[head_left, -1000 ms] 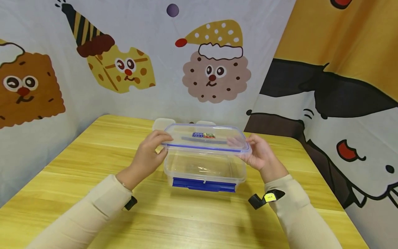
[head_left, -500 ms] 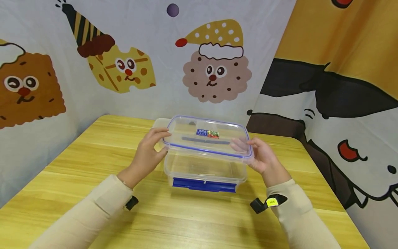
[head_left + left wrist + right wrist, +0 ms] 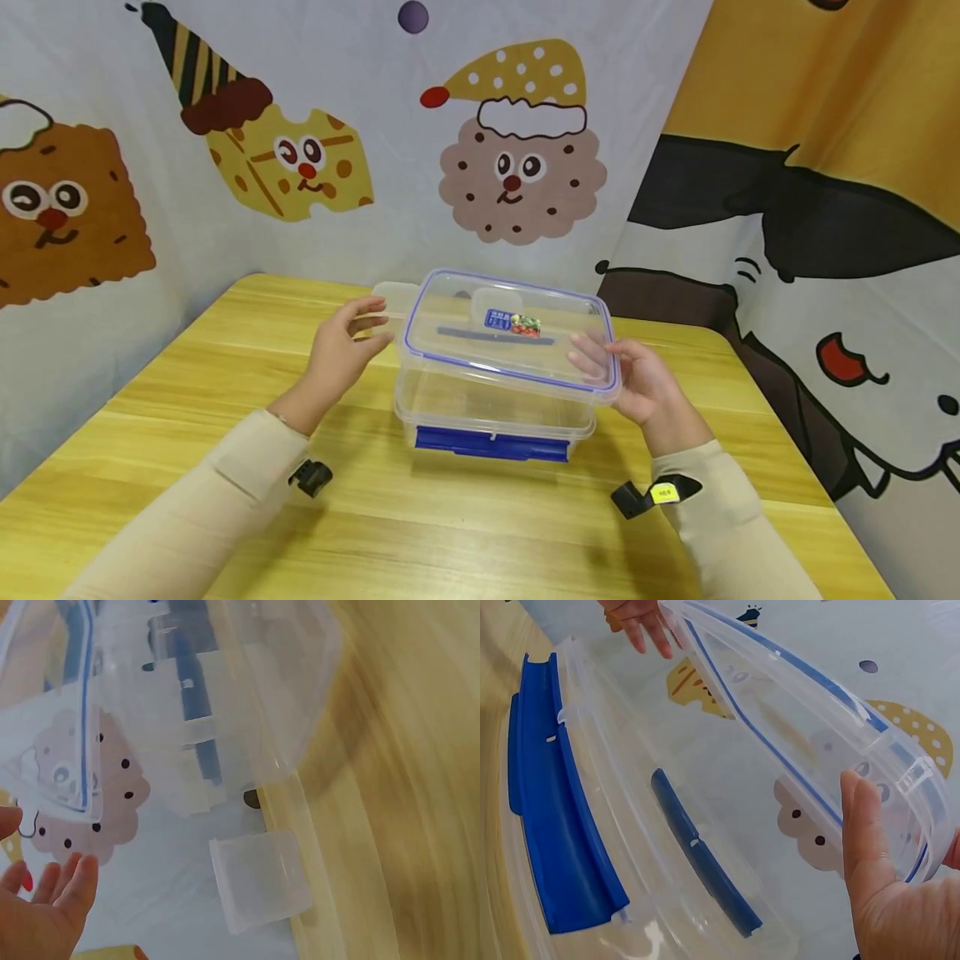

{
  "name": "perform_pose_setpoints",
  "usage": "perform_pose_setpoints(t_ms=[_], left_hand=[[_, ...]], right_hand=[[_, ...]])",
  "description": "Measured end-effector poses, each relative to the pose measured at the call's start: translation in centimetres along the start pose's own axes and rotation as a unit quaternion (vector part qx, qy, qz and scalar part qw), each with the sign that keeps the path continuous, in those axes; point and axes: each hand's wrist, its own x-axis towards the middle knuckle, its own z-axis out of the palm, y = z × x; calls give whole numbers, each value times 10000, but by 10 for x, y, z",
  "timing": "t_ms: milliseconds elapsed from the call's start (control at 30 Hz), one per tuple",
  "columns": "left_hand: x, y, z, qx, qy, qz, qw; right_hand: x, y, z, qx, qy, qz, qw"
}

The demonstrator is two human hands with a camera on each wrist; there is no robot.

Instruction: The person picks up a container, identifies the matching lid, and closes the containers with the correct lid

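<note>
A clear plastic lid [image 3: 540, 358] with a blue seal and a small label is held tilted above a clear food container [image 3: 480, 404]. My right hand [image 3: 654, 390] grips the lid at its right end; in the right wrist view, the thumb [image 3: 866, 825] lies on its underside. My left hand [image 3: 333, 358] is just off the lid's left end, fingers apart and holding nothing. The container rests on the table, its blue front latch [image 3: 491, 443] folded down. Through the clear wall, the right wrist view shows a second blue latch [image 3: 705, 855] at the back.
Behind the container, a small translucent box [image 3: 390, 293] stands near the back edge of the wooden table [image 3: 450, 533]. Another small pale box [image 3: 491, 302] shows through the lid. A cartoon-printed curtain [image 3: 300, 250] hangs right behind the table.
My left hand has let go of the lid and drawn back to the left. The lid has shifted right, its far edge raised, with my right hand still holding it.
</note>
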Motion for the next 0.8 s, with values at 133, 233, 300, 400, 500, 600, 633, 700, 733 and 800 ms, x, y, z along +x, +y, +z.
perform_pose_setpoints(t_ms=[133, 233, 300, 400, 500, 600, 633, 700, 733, 800], left_hand=[[4, 3, -3, -630, -155, -583, 9962], [8, 7, -3, -993, -392, -945, 9898], [11, 10, -1, -1114, -564, -1126, 9858], [15, 13, 3, -1138, -790, -1329, 9814], [18, 17, 8, -1015, -980, -1547, 9778], [20, 18, 12, -865, -1144, -1727, 9745], [20, 18, 13, -844, -1169, -1775, 9735], [20, 18, 14, -813, -1209, -1841, 9720], [20, 17, 15, -823, -1206, -1867, 9715], [20, 16, 16, -863, -1167, -1912, 9708]], right_hand=[[-1, -1, -4, -165, -224, 21, 9996], [-2, -2, -6, -364, -368, -1, 9987], [-3, -2, -7, -448, -421, -16, 9981], [-3, -1, -8, -476, -433, -29, 9979], [-4, 0, -9, -512, -401, -58, 9979], [-5, 0, -9, -644, -422, -87, 9970], [-5, 1, -9, -705, -429, -96, 9965], [-4, 1, -10, -799, -431, -104, 9958], [-4, 1, -10, -891, -443, -115, 9950], [-3, 1, -10, -1120, -438, -146, 9926]])
